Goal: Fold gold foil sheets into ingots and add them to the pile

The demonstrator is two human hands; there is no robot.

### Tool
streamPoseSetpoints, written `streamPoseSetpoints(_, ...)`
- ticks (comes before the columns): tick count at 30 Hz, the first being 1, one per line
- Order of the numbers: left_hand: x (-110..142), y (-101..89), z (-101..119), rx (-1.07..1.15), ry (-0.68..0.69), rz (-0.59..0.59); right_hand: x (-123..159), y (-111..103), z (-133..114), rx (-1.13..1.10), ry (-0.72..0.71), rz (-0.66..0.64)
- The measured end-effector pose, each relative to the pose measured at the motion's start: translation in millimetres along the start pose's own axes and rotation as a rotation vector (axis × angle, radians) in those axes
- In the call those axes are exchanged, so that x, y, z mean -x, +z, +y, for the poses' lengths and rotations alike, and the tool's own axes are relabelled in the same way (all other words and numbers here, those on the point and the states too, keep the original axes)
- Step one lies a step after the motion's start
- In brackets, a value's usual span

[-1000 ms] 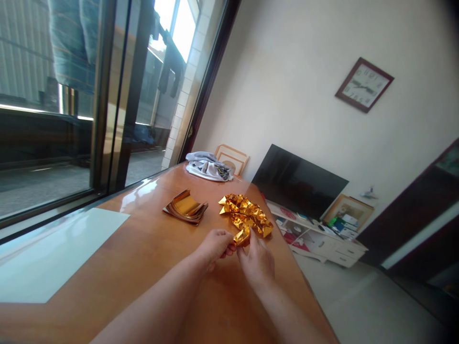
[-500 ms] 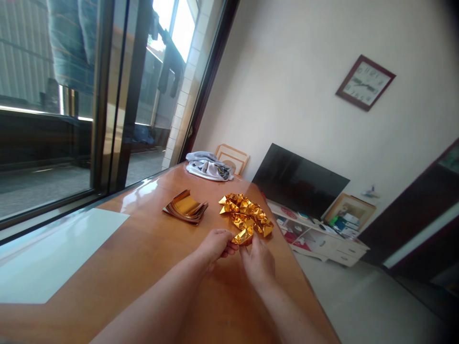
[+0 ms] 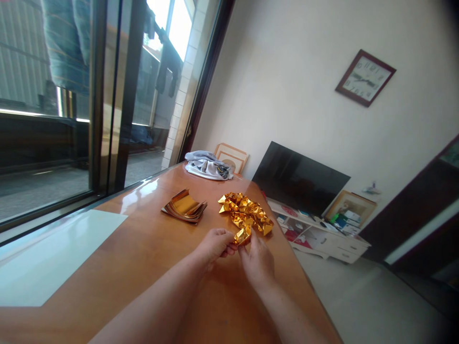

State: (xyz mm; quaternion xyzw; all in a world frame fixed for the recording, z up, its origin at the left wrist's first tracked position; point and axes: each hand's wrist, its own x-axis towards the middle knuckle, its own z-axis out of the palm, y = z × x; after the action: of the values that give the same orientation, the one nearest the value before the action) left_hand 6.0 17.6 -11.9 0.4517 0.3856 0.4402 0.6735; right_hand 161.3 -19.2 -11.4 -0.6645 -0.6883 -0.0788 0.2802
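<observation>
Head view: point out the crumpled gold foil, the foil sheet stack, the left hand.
Crumpled gold foil (image 3: 246, 212), head view, middle of the folds.
Foil sheet stack (image 3: 184, 209), head view, curled top sheet.
Left hand (image 3: 214, 246), head view, back of the hand.

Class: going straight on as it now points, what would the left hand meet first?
The left hand meets the crumpled gold foil at its fingertips, before the right hand, though depth is unclear.

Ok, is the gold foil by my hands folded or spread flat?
Folded: the gold foil strip shows sharp creased facets all along it.
</observation>
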Motion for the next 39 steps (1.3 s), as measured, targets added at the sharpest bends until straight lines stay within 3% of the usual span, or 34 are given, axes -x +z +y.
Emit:
streamPoseSetpoints(19,1,1.7,-1,-0.016,0.085,-0.029,-1,10,9,-0.037,0.04,-0.021)
streamPoseSetpoints(29,-15,-4.3,-11,-0.251,0.234,0.181,-6,18,30,-0.377,-0.029,0.031)
streamPoseSetpoints(39,-12,-8.5,-8,-0.426,0.313,0.277,-1,11,12,-0.175,-0.184,0.023)
